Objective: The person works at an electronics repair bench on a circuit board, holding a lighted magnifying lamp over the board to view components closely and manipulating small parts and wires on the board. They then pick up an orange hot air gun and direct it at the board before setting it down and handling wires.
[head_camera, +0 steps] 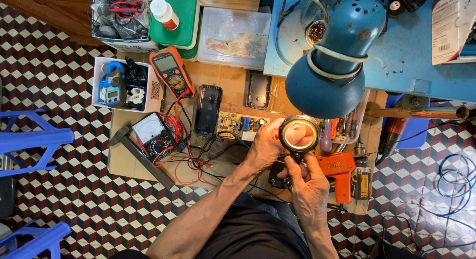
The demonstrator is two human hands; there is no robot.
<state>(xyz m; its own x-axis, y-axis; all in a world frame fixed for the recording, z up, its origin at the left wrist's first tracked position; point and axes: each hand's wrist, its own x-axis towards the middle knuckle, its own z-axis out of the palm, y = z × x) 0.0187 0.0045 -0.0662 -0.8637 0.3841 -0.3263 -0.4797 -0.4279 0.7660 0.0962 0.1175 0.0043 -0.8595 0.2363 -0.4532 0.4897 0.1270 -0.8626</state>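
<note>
Below the blue lamp point(332, 65), both hands hold a round magnifier point(299, 133): right hand point(310, 182) pinches its black handle, left hand point(265, 145) clamps the rim. Right of the lamp's shade lies an orange drill point(339, 172); left of it, a circuit board point(240, 125), then two multimeters point(171, 70).

1. One view only, from a camera worn on the person's head, so no second view overlaps it.
2. It faces almost straight down over the forearms onto the patterned floor point(64, 199).
3. It sits close: the blue lamp point(332, 65) looms large at upper right.
</note>
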